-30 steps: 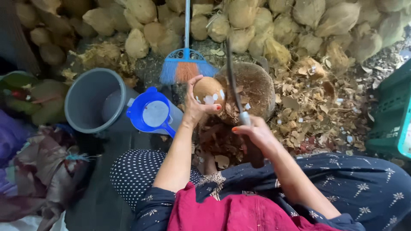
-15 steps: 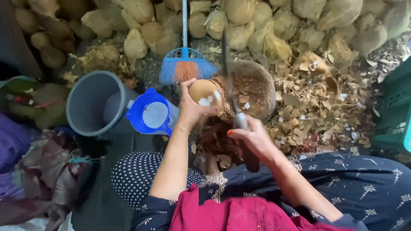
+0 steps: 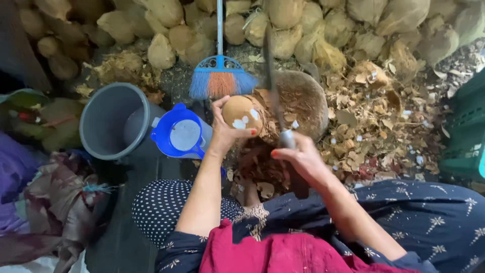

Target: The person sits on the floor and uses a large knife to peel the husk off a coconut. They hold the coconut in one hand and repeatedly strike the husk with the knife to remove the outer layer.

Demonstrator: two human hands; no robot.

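My left hand [image 3: 226, 130] grips a round brown coconut [image 3: 241, 114] with white chipped patches, held above a wooden chopping block [image 3: 303, 98]. My right hand [image 3: 298, 157] is closed on the handle of a long knife [image 3: 273, 81], whose blade stands blurred just right of the coconut and points away from me. Brown shell shavings lie on the block and below it.
A grey bucket [image 3: 113, 121] and a blue jug [image 3: 182, 135] stand to the left. A blue-and-orange broom [image 3: 220, 76] leans by the block. Husked coconuts [image 3: 283, 30] are piled at the back, husk scraps [image 3: 379, 126] lie at right, and a green crate [image 3: 467, 131] stands at the far right.
The knife has swung up and over from beside the coconut, its blade now raised and blurred. The coconut has shifted slightly in my left hand.
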